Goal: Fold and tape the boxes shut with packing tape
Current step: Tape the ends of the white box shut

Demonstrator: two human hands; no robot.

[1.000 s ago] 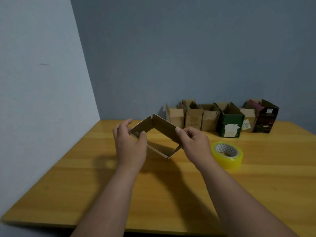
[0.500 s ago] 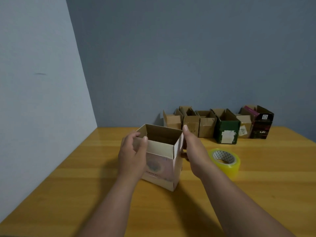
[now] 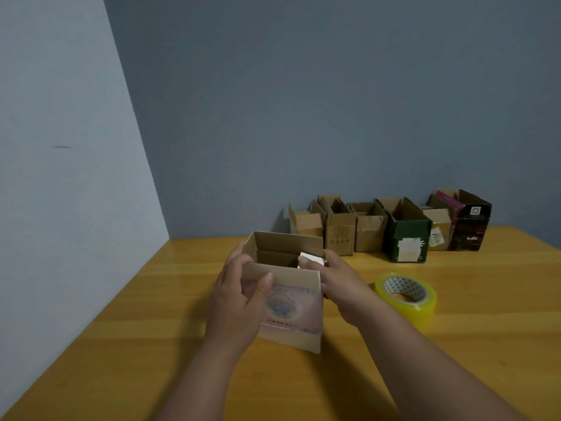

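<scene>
The left hand [image 3: 239, 302] grips the left side of a small open-topped cardboard box with a pink and blue round print on its near face [image 3: 291, 308]: its thumb lies across the upper front of that face and its fingers curl round the left wall. The right hand [image 3: 340, 284] holds the box's right side, with its fingertips [image 3: 303, 262] hooked over the top right edge onto a small pale flap [image 3: 311, 258] that leans inward over the opening. Whether that flap is folded fully flat is hard to tell from this angle. The box stands upright on the yellowish wooden table [image 3: 151, 344], near the middle of it, with its other top flaps standing up.

Just to the right of the right forearm, a roll of clear yellow packing tape [image 3: 405, 294] lies flat on the table, apart from the box.

Further back, against the blue-grey wall [image 3: 303, 101], a row of other open boxes stands side by side: 3 plain brown cardboard boxes [image 3: 340, 229] on the left, a dark green box with a white label [image 3: 406, 241], a small brown box with a tag [image 3: 437, 229], and a black box with a pink flap [image 3: 469, 226] at the right end. A paler wall [image 3: 60, 147] borders the table on the left.
</scene>
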